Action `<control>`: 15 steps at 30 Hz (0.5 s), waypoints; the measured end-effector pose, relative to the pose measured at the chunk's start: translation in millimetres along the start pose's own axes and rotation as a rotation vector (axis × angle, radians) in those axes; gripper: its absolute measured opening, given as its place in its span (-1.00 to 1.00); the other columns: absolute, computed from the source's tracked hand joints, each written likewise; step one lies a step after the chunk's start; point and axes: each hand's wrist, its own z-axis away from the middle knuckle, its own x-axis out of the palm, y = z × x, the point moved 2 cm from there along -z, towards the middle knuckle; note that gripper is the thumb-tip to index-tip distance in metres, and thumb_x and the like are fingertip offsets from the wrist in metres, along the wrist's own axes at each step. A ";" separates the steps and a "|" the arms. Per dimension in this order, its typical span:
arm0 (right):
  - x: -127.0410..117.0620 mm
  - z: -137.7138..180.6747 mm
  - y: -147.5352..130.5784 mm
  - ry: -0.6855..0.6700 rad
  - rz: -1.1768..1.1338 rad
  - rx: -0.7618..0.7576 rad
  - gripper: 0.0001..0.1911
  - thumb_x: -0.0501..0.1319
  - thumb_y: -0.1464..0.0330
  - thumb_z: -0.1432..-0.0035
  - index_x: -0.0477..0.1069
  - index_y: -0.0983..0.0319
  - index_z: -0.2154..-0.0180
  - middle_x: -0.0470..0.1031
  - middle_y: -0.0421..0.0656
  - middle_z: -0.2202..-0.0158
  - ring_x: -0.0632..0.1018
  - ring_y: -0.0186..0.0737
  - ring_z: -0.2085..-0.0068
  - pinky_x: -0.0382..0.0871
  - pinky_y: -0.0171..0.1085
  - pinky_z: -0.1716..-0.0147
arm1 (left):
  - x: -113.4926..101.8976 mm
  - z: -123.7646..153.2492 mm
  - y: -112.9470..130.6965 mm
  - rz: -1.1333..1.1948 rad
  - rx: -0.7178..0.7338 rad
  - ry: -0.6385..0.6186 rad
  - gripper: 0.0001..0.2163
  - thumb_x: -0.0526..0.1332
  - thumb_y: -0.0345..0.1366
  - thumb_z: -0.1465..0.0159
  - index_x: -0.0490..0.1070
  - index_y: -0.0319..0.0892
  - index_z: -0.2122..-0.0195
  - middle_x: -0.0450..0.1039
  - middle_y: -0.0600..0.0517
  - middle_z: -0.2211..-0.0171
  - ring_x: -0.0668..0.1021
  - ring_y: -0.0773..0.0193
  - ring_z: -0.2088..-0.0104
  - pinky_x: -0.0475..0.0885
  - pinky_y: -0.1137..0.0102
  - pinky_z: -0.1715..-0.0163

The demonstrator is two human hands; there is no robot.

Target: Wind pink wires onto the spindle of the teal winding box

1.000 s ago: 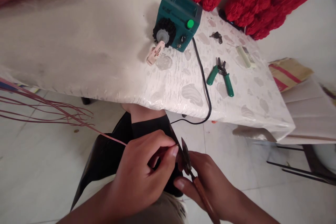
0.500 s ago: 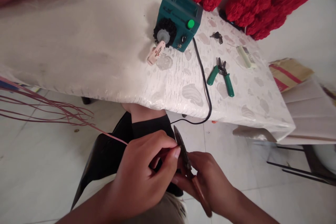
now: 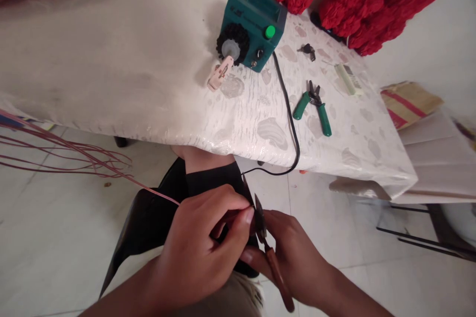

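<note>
My left hand (image 3: 211, 237) is closed in a pinch on a thin pinkish-red wire (image 3: 163, 194), which runs off to the left from behind the knuckles. At the fingertips the wire's end is too small to make out clearly. My right hand (image 3: 293, 257) grips a pair of scissors (image 3: 272, 262) with reddish-brown handles. Their dark blades are spread apart and point up, right beside the left fingertips. The fingers behind the scissors are partly hidden. Both hands are over my lap, in front of the table.
On the covered table (image 3: 111, 84) stands a green machine (image 3: 253, 25) with a pink clip on its shaft. Green-handled wire strippers (image 3: 314, 106), keys (image 3: 308, 51) and a pale remote-like device (image 3: 348, 79) lie right of its black cable (image 3: 288, 109). Red flowers (image 3: 383, 2) are behind; loose wires (image 3: 74, 151) hang left.
The scissor blades were together half a second ago and are now spread apart. My right hand has shifted slightly left; my left hand keeps its pinch in nearly the same place.
</note>
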 end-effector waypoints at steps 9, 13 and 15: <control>0.1 -1.1 -0.5 0.072 0.095 -0.044 -0.63 0.43 0.09 -0.07 0.39 0.21 0.38 0.50 -0.23 0.46 0.45 -0.26 0.47 0.21 -0.31 0.45 | 0.9 -0.2 -2.0 -0.001 -0.013 -0.009 -0.87 0.15 -0.47 -0.32 0.35 -0.13 0.36 0.40 0.23 0.51 0.36 0.55 0.59 0.23 0.63 0.58; -0.2 -0.4 -0.8 0.098 0.130 -0.060 -0.61 0.42 0.08 -0.08 0.37 0.21 0.40 0.48 -0.24 0.48 0.43 -0.27 0.49 0.18 -0.31 0.46 | 0.3 0.4 -2.2 -0.001 -0.008 0.000 -0.87 0.15 -0.47 -0.32 0.36 -0.13 0.36 0.39 0.23 0.51 0.35 0.56 0.60 0.22 0.64 0.59; 0.4 0.6 0.3 0.085 0.126 -0.051 -0.62 0.41 0.08 -0.09 0.37 0.21 0.39 0.48 -0.24 0.48 0.44 -0.27 0.48 0.19 -0.32 0.46 | 0.4 0.2 -2.0 -0.006 -0.009 -0.002 -0.87 0.15 -0.48 -0.31 0.35 -0.14 0.36 0.39 0.23 0.51 0.35 0.56 0.60 0.22 0.64 0.59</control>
